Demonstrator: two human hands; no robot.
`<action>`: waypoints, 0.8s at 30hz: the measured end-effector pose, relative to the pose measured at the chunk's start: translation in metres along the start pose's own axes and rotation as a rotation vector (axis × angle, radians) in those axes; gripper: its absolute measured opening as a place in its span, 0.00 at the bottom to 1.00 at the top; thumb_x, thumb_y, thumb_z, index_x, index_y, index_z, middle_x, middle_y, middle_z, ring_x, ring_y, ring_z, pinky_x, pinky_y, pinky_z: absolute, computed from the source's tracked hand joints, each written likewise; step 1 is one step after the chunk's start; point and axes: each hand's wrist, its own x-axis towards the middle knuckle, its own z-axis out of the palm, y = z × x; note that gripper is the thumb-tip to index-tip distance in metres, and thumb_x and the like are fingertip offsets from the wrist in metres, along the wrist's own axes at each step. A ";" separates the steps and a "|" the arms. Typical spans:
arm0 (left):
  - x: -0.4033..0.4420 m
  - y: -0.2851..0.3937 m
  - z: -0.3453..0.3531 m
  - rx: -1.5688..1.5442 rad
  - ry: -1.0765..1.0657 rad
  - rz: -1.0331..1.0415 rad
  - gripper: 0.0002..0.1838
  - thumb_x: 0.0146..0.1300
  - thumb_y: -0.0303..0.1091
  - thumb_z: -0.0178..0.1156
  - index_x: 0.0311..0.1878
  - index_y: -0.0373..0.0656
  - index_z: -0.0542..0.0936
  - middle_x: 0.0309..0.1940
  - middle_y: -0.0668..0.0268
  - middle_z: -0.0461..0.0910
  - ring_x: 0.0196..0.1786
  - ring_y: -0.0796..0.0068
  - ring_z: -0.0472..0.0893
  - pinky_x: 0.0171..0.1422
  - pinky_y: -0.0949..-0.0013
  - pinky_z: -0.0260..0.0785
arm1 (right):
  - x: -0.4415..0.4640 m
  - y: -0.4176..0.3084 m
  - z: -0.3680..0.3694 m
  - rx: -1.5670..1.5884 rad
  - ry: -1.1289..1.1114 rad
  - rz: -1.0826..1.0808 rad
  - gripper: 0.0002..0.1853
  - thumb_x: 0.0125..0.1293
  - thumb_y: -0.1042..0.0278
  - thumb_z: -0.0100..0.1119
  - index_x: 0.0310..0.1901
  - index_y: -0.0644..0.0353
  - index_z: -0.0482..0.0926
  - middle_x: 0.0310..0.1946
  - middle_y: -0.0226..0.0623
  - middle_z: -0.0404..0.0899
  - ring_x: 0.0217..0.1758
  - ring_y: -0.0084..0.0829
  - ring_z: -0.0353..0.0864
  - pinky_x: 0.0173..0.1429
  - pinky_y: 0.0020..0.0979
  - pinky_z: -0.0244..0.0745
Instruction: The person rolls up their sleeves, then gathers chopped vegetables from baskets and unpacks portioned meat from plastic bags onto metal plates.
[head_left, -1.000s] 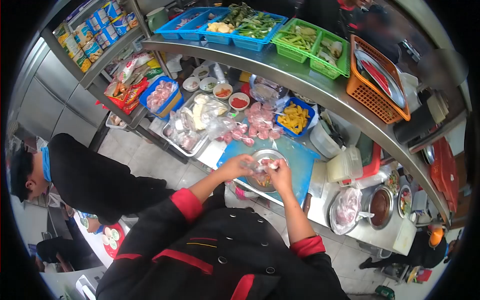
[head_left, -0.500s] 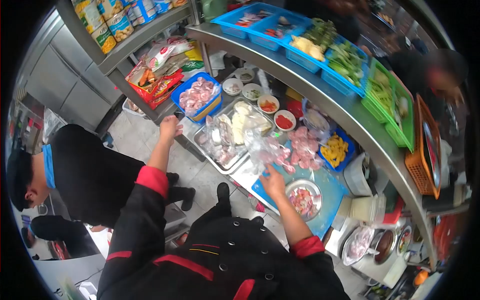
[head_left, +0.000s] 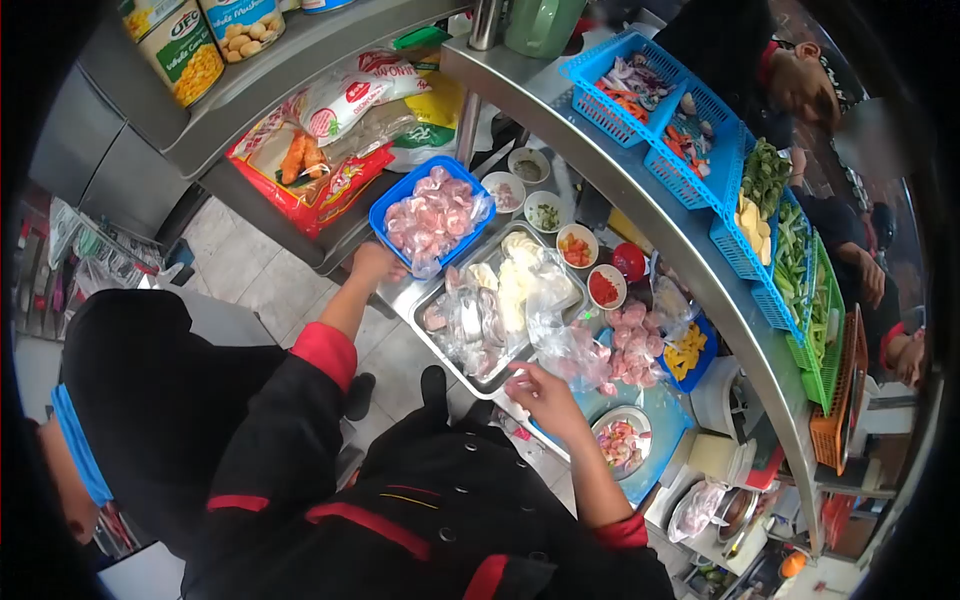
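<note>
My left hand (head_left: pixel 376 262) is at the lower left corner of a blue basket (head_left: pixel 432 218) of bagged pink meat; its fingers are partly hidden and what they hold cannot be made out. My right hand (head_left: pixel 538 388), thumb and fingers apart and empty, hovers near the front right corner of a metal tray (head_left: pixel 437 352) with bagged food. Right of that hand, a steel bowl (head_left: pixel 622 442) of cut pieces sits on the blue cutting board (head_left: pixel 668 420). Bagged meat portions (head_left: pixel 634 345) lie behind the board.
Small bowls (head_left: pixel 577 246) of chopped ingredients stand behind the tray. A steel shelf (head_left: pixel 640 215) above carries blue baskets (head_left: pixel 715 160) and a green basket (head_left: pixel 822 370) of vegetables. At the left, a person (head_left: pixel 150 390) in black stands close. Other people are beyond the shelf.
My left hand has moved from the bowl to the blue basket. My right hand has left the bowl and moved left toward the tray. The view has turned left.
</note>
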 end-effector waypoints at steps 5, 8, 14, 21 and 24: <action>-0.014 0.014 0.007 0.108 0.026 0.047 0.07 0.59 0.25 0.62 0.38 0.33 0.83 0.30 0.56 0.86 0.30 0.67 0.87 0.28 0.69 0.80 | 0.139 -0.049 0.008 0.417 0.087 0.123 0.30 0.69 0.62 0.63 0.68 0.56 0.63 0.37 0.37 0.81 0.29 0.28 0.82 0.29 0.28 0.77; -0.016 0.003 0.012 -0.046 0.084 0.068 0.13 0.58 0.25 0.61 0.46 0.32 0.79 0.33 0.57 0.85 0.29 0.68 0.86 0.30 0.68 0.81 | 0.213 -0.078 0.017 0.534 0.284 0.303 0.28 0.69 0.63 0.62 0.66 0.57 0.61 0.40 0.41 0.81 0.30 0.31 0.84 0.28 0.32 0.81; -0.029 -0.001 0.016 -0.281 0.119 0.069 0.05 0.63 0.25 0.60 0.39 0.41 0.74 0.37 0.59 0.82 0.34 0.70 0.85 0.33 0.67 0.82 | 0.255 -0.067 0.040 0.246 0.226 0.148 0.24 0.65 0.75 0.57 0.61 0.63 0.62 0.41 0.47 0.80 0.24 0.33 0.84 0.21 0.29 0.82; -0.014 -0.010 0.016 -0.162 0.229 0.105 0.13 0.57 0.23 0.62 0.30 0.49 0.66 0.28 0.66 0.77 0.32 0.70 0.82 0.34 0.64 0.81 | 0.253 -0.081 0.037 0.326 0.264 0.156 0.27 0.64 0.75 0.59 0.61 0.68 0.59 0.40 0.51 0.80 0.25 0.36 0.85 0.21 0.33 0.83; -0.016 -0.005 0.016 -0.227 0.118 0.087 0.11 0.54 0.27 0.63 0.32 0.50 0.68 0.28 0.68 0.77 0.32 0.70 0.81 0.38 0.59 0.77 | 0.257 -0.080 0.026 0.407 0.209 0.177 0.28 0.63 0.75 0.57 0.62 0.66 0.58 0.39 0.48 0.80 0.22 0.34 0.83 0.22 0.31 0.83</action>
